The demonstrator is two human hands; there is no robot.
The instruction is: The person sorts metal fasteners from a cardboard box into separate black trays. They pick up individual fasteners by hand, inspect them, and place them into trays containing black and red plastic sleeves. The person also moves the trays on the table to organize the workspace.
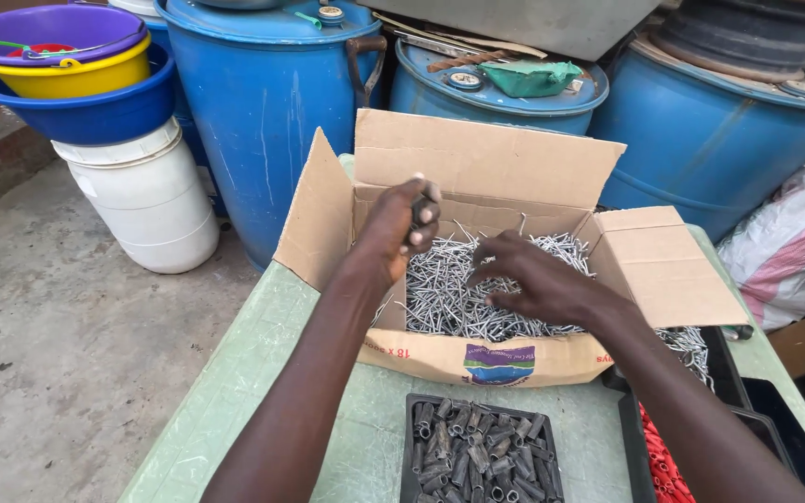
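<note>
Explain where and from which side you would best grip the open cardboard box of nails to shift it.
Probably grip the cardboard box low on its side walls from left and right: its flaps splay open and look floppy, it is heaped with loose nails, and both hands are over its opening.

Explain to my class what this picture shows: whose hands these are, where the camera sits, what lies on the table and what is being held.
There is one picture, taken by a camera worn on a person's head, looking down at their own two bare hands. No machine is involved.

The left hand is raised over an open brown cardboard box and its fingers pinch a small dark grey plug-like piece. The right hand rests spread on the heap of silvery metal nails filling that box; whether it grips any cannot be told.

The box stands on a pale green plastic table. In front of it is a black tray of dark grey plugs, and at the right a black tray of red plugs.

Behind stand big blue plastic drums and a white bucket topped with stacked coloured basins.
</note>
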